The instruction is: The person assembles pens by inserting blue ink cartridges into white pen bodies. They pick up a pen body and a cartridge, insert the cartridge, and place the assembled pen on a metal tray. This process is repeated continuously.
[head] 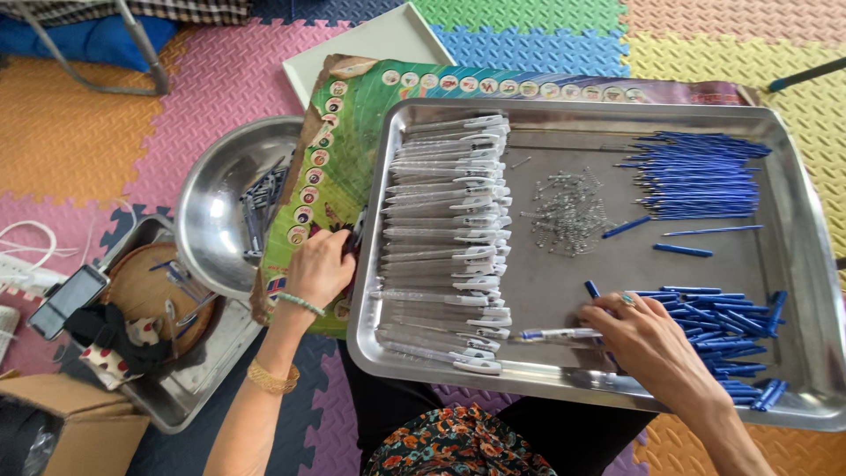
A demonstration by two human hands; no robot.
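On the steel tray (793,220), the right hand (648,339) pinches a clear pen (560,334) lying crosswise, tip pointing left toward the barrel stack (449,238), while the left hand (319,269) curls closed beyond the tray's left rim.

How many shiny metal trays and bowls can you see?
3. A big tray holds the pen parts, a round bowl sits left of it, and a smaller tray lies at bottom left, partly covered. More may be hidden.

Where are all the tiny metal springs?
In the head view, the little pile of springs lies on the big steel tray, near its middle toward the far side, between the row of clear pen barrels and the blue refills.
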